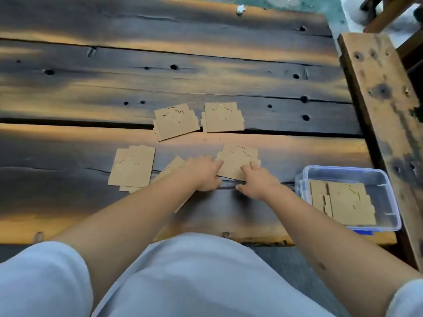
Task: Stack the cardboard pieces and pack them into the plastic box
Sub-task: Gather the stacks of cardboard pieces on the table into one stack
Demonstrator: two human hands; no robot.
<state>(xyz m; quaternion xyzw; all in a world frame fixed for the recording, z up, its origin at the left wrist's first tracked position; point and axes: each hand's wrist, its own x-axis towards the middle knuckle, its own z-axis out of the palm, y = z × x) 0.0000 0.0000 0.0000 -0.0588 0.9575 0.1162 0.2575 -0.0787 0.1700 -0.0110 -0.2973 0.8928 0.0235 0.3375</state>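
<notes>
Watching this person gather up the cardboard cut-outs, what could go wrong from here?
The cardboard piece both hands are on lies over a crack in the wooden table; an edge might snag there. The plastic box sits near the table's front edge, so a nudge while packing might tip it off.
</notes>
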